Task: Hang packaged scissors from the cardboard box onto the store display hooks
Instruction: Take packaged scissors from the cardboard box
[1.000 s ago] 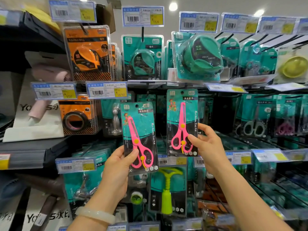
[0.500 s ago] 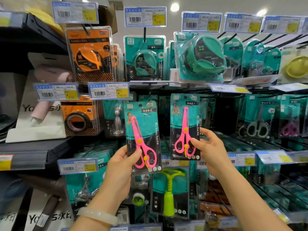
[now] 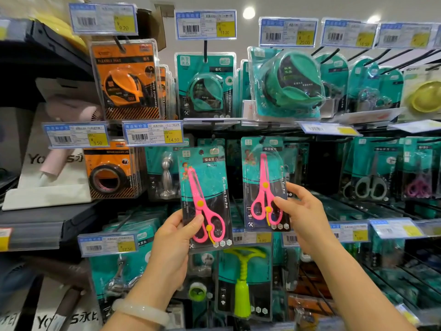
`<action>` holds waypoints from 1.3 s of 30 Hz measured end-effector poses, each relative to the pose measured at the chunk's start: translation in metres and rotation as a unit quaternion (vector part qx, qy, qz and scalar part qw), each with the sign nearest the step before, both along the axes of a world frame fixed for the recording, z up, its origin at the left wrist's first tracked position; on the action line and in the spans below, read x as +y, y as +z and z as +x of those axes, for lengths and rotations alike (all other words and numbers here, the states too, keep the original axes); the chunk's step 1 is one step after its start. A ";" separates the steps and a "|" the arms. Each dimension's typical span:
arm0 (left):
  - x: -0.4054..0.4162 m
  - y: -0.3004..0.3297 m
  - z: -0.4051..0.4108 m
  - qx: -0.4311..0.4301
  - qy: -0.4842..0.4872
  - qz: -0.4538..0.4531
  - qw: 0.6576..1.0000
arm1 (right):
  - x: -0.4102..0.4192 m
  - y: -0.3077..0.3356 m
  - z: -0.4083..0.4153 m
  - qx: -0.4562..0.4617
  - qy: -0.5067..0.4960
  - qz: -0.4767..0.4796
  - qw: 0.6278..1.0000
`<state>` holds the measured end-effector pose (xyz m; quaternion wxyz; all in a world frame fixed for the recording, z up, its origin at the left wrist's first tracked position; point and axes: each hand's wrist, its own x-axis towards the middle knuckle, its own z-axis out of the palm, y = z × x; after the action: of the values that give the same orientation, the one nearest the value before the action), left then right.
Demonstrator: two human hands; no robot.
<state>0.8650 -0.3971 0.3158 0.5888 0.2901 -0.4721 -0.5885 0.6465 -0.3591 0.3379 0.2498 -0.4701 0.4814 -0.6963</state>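
left hand (image 3: 175, 237): thumb and fingers pinch spare pink scissors pack (image 3: 205, 199), held ready near shelf | right hand (image 3: 303, 216): fingertips pinch second pack (image 3: 265, 185), steadying it at its hook, far right

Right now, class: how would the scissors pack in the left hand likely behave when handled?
The left scissors pack is probably light: the left hand holds it by one lower corner. Its flat card stays straight, so fairly stiff. The glossy plastic front may be slippery.

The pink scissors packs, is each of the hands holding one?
Yes, the left hand grips one pink scissors pack and the right hand pinches the other pack.
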 end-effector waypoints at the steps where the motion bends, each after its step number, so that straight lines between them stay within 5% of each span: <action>1: -0.001 0.001 0.000 0.002 -0.001 -0.002 1.000 | 0.001 0.002 0.001 0.004 -0.001 0.001 1.000; 9: -0.004 0.005 -0.002 -0.002 -0.003 -0.005 1.000 | -0.034 0.015 -0.003 0.064 -0.040 0.069 0.995; 16: -0.002 0.003 -0.012 -0.005 -0.021 -0.014 1.000 | -0.052 0.029 -0.003 0.237 -0.157 0.115 0.952; 22: 0.004 0.002 -0.037 -0.018 -0.045 -0.031 0.998 | 0.002 0.025 0.025 0.141 0.044 0.011 0.989; 34: 0.004 0.015 -0.083 -0.157 0.028 -0.165 0.973 | 0.013 0.018 0.006 0.118 -0.047 -0.053 0.990; 39: 0.004 0.011 -0.084 -0.147 0.032 -0.182 0.972 | 0.013 0.013 0.005 0.107 -0.039 -0.081 0.990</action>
<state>0.7811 -0.3935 0.3265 0.5747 0.2765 -0.6429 -0.4243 0.6513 -0.3465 0.3507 0.1304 -0.5417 0.4650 -0.6880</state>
